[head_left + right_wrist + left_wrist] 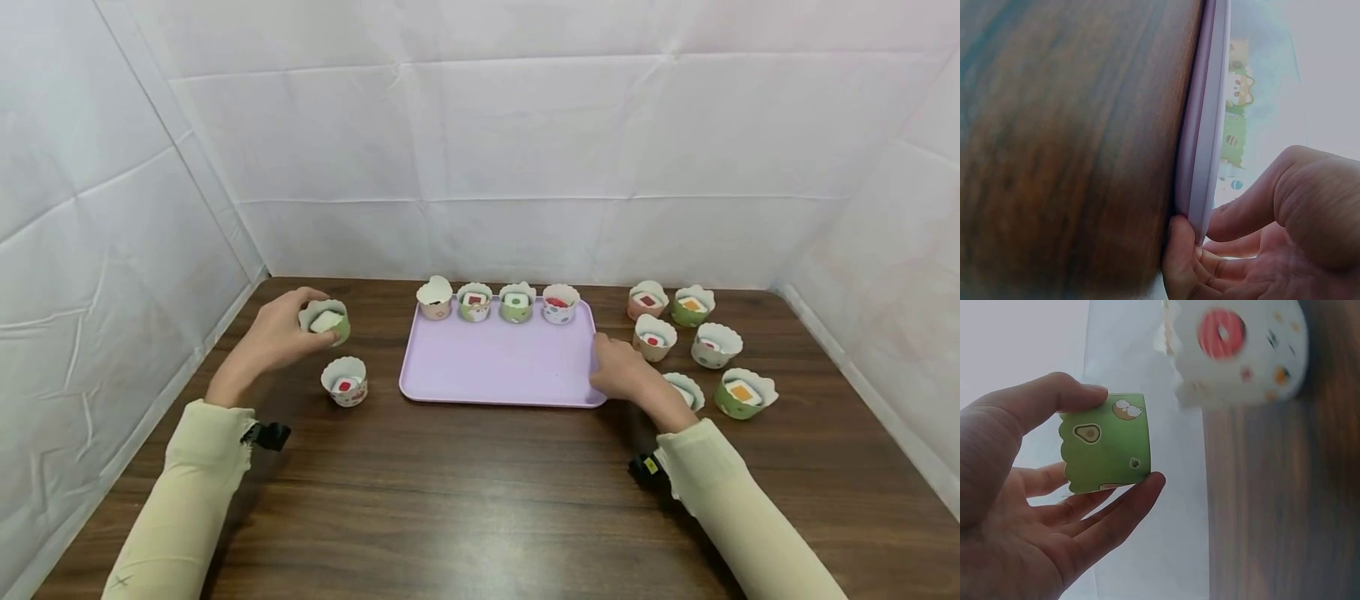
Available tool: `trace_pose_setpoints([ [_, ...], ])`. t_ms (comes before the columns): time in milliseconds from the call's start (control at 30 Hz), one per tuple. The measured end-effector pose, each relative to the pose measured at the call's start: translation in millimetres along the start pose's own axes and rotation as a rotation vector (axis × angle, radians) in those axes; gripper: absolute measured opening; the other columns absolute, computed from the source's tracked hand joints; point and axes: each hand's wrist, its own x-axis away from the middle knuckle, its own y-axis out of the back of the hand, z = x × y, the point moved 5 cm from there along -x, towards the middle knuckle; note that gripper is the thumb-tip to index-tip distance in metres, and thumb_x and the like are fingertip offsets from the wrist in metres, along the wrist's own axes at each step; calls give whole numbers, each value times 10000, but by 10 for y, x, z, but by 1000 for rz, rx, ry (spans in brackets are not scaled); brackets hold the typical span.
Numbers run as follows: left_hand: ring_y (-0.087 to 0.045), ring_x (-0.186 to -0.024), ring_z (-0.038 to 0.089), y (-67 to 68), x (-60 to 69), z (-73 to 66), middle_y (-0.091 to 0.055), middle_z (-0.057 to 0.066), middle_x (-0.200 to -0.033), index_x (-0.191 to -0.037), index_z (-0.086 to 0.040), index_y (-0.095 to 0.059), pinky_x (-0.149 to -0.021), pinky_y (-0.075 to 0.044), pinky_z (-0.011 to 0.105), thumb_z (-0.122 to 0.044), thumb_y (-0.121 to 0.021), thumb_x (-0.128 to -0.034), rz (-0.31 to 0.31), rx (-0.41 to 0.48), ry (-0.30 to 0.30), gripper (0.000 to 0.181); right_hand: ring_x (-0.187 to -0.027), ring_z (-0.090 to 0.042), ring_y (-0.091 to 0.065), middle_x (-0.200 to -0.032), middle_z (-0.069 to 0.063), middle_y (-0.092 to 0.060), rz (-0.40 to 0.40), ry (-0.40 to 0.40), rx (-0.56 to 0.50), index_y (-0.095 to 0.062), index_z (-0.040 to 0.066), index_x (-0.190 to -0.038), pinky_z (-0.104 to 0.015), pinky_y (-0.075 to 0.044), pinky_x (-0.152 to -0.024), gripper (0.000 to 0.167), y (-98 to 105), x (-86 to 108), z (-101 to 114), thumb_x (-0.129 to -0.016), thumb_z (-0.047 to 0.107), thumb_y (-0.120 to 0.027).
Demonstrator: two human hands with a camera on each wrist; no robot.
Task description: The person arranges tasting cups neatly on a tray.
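Observation:
A green paper baking cup (341,327) with a pale block inside is held by my left hand (277,335), above the table's left side. In the left wrist view avocado pictures show on the cup's wall (1107,447), between thumb and fingers. My right hand (621,368) grips the right edge of a lilac tray (498,358). The right wrist view has the thumb over the tray's rim (1210,125) and fingertips at its underside. Several filled baking cups line the tray's back edge, among them a green one (516,312) and a spotted white one (558,313).
Below my left hand stands a white baking cup (345,393) with a red-marked block. To the tray's right several more cups stand on the brown wooden table (480,492), one (688,387) partly hidden by my right wrist. White cloth (525,133) hangs behind.

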Motion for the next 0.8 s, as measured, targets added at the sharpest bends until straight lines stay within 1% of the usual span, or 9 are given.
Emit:
trace_pose_setpoints([
  [100, -565, -1138, 378, -33, -71, -115, -586, 259, -1351, -1419, 28, -522, -922, -514, 520, -258, -749, -897, -17, 26, -18, 637, -982, -362, -585, -1226, -335, -592, 9, -11, -4, -417, -178, -1349, -457, -561, -799, 561, 5, -3, -1, -864, 60, -570],
  [233, -573, -1144, 374, -128, -174, -272, -594, 268, -1362, -1410, 36, -532, -932, -516, 503, -243, -748, -886, -28, 56, -34, 632, -975, -361, -586, -1200, -330, -600, 5, -7, 0, -436, -177, -1313, -469, -558, -806, 526, 12, 4, -8, -857, 54, -556],
  [300, -577, -1107, 360, -195, -226, -350, -606, 257, -1341, -1407, 30, -536, -897, -515, 470, -241, -745, -883, -27, 75, -38, 625, -966, -360, -587, -1181, -325, -606, 0, -5, 0, -445, -175, -1296, -473, -556, -805, 512, 13, 6, -14, -851, 52, -556],
  [367, -572, -1090, 350, -267, -276, -430, -609, 241, -1332, -1415, 18, -531, -888, -510, 454, -247, -748, -884, -20, 95, -36, 631, -963, -361, -586, -1174, -323, -607, -2, -3, -3, -446, -172, -1293, -475, -555, -802, 510, 10, 5, -15, -848, 50, -557],
  [600, -555, -1109, 334, -548, -447, -680, -604, 207, -1359, -1414, -9, -532, -956, -510, 476, -276, -752, -873, 5, 123, -48, 642, -977, -360, -580, -1197, -324, -600, 7, -6, -12, -445, -162, -1302, -481, -552, -816, 516, -28, -5, -19, -847, 52, -562],
  [667, -552, -1107, 329, -618, -480, -732, -606, 197, -1351, -1406, -17, -536, -956, -513, 473, -276, -758, -866, 14, 127, -38, 638, -973, -360, -582, -1195, -323, -600, 10, -6, -14, -444, -161, -1302, -474, -555, -807, 516, -31, 0, -17, -848, 52, -565],
  [800, -553, -1169, 333, -738, -536, -842, -597, 198, -1387, -1400, -19, -536, -1010, -510, 490, -270, -769, -857, 30, 133, -22, 642, -959, -357, -587, -1170, -315, -607, 4, -2, -4, -451, -162, -1289, -471, -558, -794, 503, -16, 3, -9, -850, 54, -570],
])
